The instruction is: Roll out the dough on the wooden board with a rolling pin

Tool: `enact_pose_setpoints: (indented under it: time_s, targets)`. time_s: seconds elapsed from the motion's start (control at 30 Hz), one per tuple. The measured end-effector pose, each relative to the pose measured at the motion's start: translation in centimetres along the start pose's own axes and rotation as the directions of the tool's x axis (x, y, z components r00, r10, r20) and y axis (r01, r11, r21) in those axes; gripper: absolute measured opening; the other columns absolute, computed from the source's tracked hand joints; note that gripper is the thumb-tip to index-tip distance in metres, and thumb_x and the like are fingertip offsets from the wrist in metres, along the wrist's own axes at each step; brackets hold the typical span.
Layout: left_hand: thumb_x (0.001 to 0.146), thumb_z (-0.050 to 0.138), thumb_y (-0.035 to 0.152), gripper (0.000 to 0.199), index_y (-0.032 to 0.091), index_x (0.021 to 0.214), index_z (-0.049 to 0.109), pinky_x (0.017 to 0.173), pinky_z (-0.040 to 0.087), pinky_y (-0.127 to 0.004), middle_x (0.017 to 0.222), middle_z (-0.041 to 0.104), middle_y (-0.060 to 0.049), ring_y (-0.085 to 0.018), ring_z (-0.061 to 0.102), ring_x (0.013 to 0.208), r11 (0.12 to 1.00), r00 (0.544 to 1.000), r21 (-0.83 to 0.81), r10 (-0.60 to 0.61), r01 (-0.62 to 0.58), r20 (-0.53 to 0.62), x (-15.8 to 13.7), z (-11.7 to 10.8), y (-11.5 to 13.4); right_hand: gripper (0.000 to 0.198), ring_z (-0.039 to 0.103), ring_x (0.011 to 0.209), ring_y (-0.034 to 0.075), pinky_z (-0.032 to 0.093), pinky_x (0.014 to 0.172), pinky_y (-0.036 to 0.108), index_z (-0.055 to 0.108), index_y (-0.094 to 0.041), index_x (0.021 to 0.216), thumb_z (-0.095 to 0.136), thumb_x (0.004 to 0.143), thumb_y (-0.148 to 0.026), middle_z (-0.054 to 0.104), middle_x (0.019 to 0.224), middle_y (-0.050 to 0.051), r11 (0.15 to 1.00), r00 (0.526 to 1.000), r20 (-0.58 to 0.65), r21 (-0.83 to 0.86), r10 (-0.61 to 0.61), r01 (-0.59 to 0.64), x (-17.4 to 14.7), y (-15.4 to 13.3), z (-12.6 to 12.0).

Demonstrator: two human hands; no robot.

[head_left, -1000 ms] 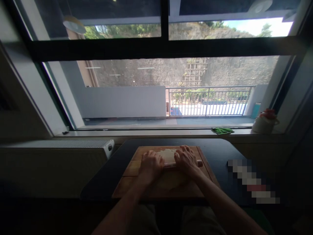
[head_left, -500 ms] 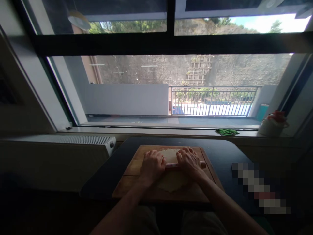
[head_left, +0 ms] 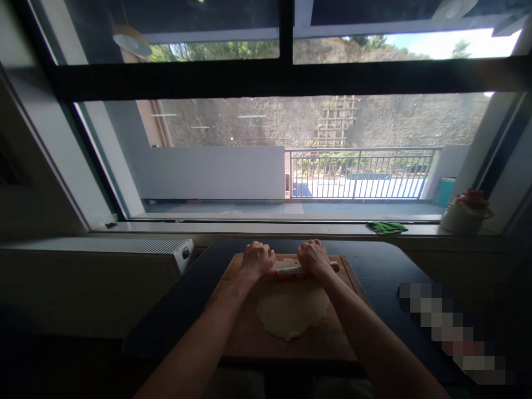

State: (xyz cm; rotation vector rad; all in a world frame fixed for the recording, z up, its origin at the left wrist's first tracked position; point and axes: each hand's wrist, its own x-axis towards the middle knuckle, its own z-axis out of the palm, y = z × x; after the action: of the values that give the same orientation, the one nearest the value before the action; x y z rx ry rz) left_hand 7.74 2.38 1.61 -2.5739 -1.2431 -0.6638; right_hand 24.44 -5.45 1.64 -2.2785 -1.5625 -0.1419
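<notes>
A flattened sheet of pale dough (head_left: 293, 311) with an uneven edge lies on the wooden board (head_left: 249, 346). Across its far part rests a rolling pin (head_left: 288, 272), its middle showing between my hands and one end sticking out on the right. My left hand (head_left: 258, 259) is closed over the pin's left end, which it hides. Curled over the right part of the pin is my right hand (head_left: 313, 257). Both arms stretch forward over the board, and a strip of dough shows beyond the pin.
The board lies on a dark table (head_left: 174, 310). A blurred-out object (head_left: 451, 330) is at the table's right side. On the windowsill are a green cloth (head_left: 387, 227) and a white jug (head_left: 465, 213) with a reddish top. A radiator (head_left: 95, 277) stands at the left.
Both hands have pushed the rolling pin away from me toward the board's far edge. More of the dough's near part is uncovered. The camera view has shifted slightly.
</notes>
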Motion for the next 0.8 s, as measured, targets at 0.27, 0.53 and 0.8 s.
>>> enact_pose_setpoints:
  time_s: [0.27,0.53,0.8]
  targets:
    - [0.092,0.033,0.034,0.036,0.019,0.089,0.066,0.089,0.036,-0.038,0.093,0.066,-0.009,-0.023,0.054,0.095,0.996,0.997,-0.047,0.081,-0.081,-0.003,-5.1,-1.8,1.5,0.043,0.041,0.114,0.025,0.028,0.094,0.039,0.065,-0.02,0.097,0.028,0.093,-0.042,0.057,0.115,0.011,0.998,0.998,0.013,-0.003,-0.065,0.065,-4.6,0.9,0.4]
    - [0.09,0.039,0.041,0.035,0.02,0.106,0.061,0.1,0.029,-0.041,0.111,0.062,-0.009,-0.024,0.048,0.109,0.964,0.968,-0.1,0.251,-0.246,0.03,-8.4,-3.3,2.1,0.044,0.034,0.122,0.025,0.019,0.102,0.039,0.065,-0.021,0.093,0.026,0.094,-0.041,0.057,0.118,0.01,0.996,0.994,-0.08,-0.049,-0.081,0.077,-8.7,0.7,-0.5]
    - [0.091,0.032,0.041,0.04,0.017,0.091,0.064,0.089,0.036,-0.043,0.098,0.065,-0.012,-0.026,0.053,0.098,0.998,0.99,-0.061,0.017,-0.009,0.137,0.2,0.4,-0.2,0.047,0.047,0.106,0.026,0.034,0.084,0.037,0.068,-0.015,0.096,0.028,0.091,-0.041,0.062,0.106,0.015,0.999,0.999,0.038,-0.034,0.001,0.0,0.2,0.7,0.3]
